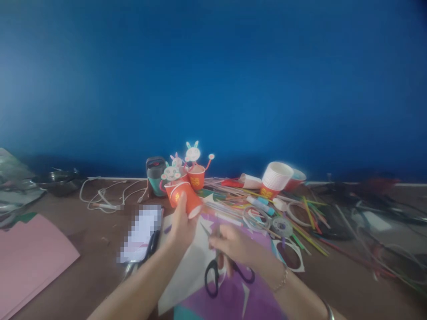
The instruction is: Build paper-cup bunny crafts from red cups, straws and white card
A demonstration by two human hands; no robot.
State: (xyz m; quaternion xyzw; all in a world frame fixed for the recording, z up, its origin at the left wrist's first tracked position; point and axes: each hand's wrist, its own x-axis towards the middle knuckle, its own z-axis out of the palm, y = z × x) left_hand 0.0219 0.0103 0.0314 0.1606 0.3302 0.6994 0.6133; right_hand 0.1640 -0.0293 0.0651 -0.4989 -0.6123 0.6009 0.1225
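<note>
1. Middle of the frame: the left hand (184,224) has its thumb and fingers wrapped firmly round an orange paper cup with yellow lettering (191,198), tipped with its base toward the lower right; I can't see inside.
2. Just below and right, the right hand (231,243) has its fingers curled round black-handled metal scissors (217,272). The handle loops stand apart; how far the blades are parted, I can't tell.
3. I'd worry about those blades, pointing at the left hand: a slip could nick a finger or crease the cup.
4. A careless elbow or tug might also topple the white paper rabbit figure (192,152), above an orange paper cup (196,178) at upper centre.
5. Right of centre, a nested stack of white-rimmed paper cups (278,175) looks top-heavy; each holds the next.
6. The dark metal bowl (58,183), far left, is too blurred to read its contents.
</note>
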